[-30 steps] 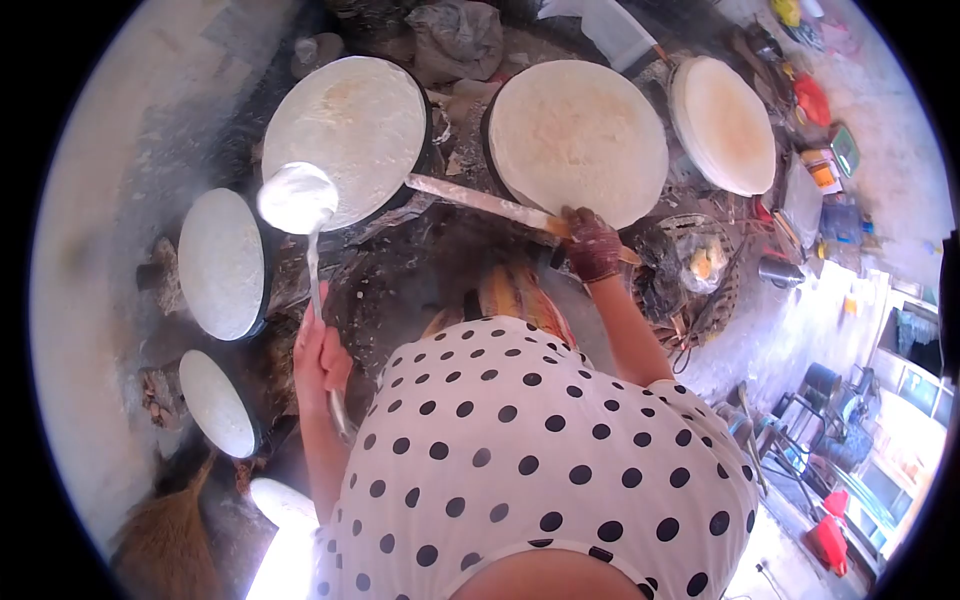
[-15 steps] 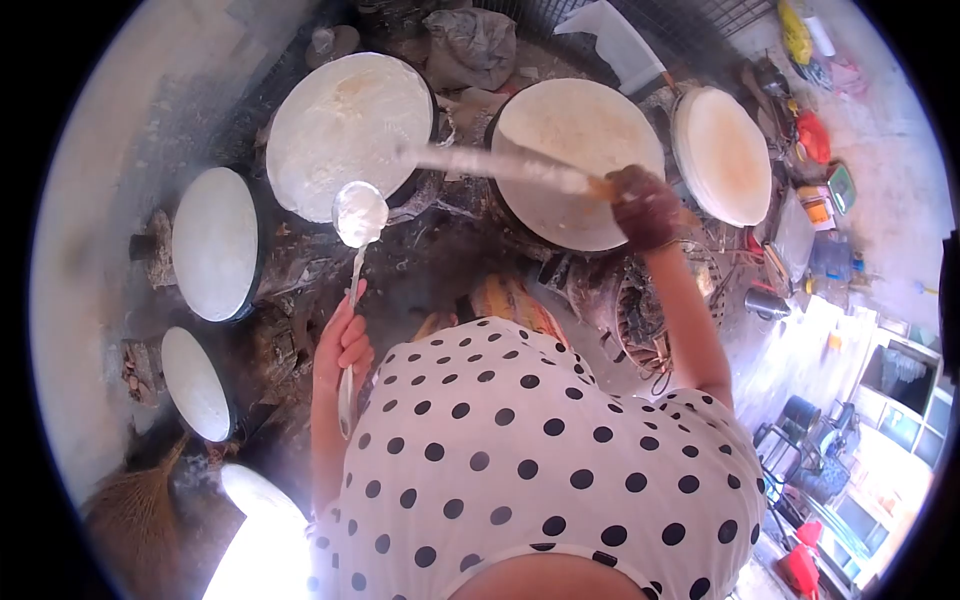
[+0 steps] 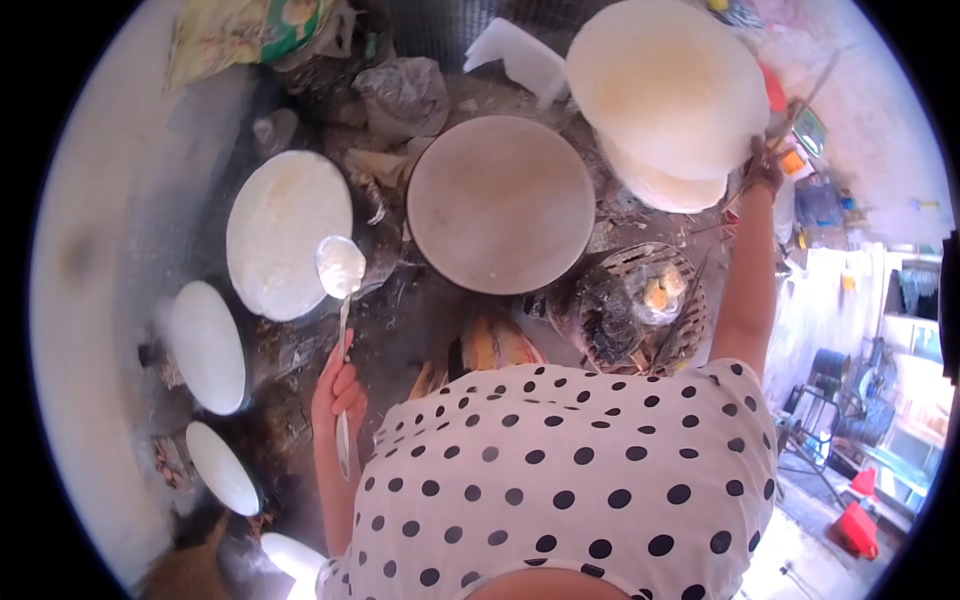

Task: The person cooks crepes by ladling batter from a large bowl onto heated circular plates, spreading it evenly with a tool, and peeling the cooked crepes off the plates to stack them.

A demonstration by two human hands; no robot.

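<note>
My left hand (image 3: 345, 395) is closed around the handle of a ladle (image 3: 345, 330), whose bowl holds white batter (image 3: 341, 265). The ladle's bowl overlaps the lower right edge of a batter-covered griddle (image 3: 290, 225) in view. At the far right my right hand (image 3: 763, 170), in a dark glove, is closed at the edge of a large thin round pancake (image 3: 670, 80). This pancake lies over, or hangs just above, a stack of pale pancakes (image 3: 680, 192). A thin stick (image 3: 822, 78) extends up from by my right hand; whether it is gripped too is unclear.
A bare round griddle (image 3: 500, 205) stands at the centre. Two more coated griddles (image 3: 208, 345) (image 3: 222, 468) line the left wall. An openwork basket (image 3: 610, 335) holds a plastic bag (image 3: 662, 295). A crumpled sack (image 3: 402, 95) and a white sheet (image 3: 515, 60) lie behind.
My right hand has moved right, and the pancake has left the middle griddle and is now over the stack. My left hand still holds the ladle. The view has shifted.
</note>
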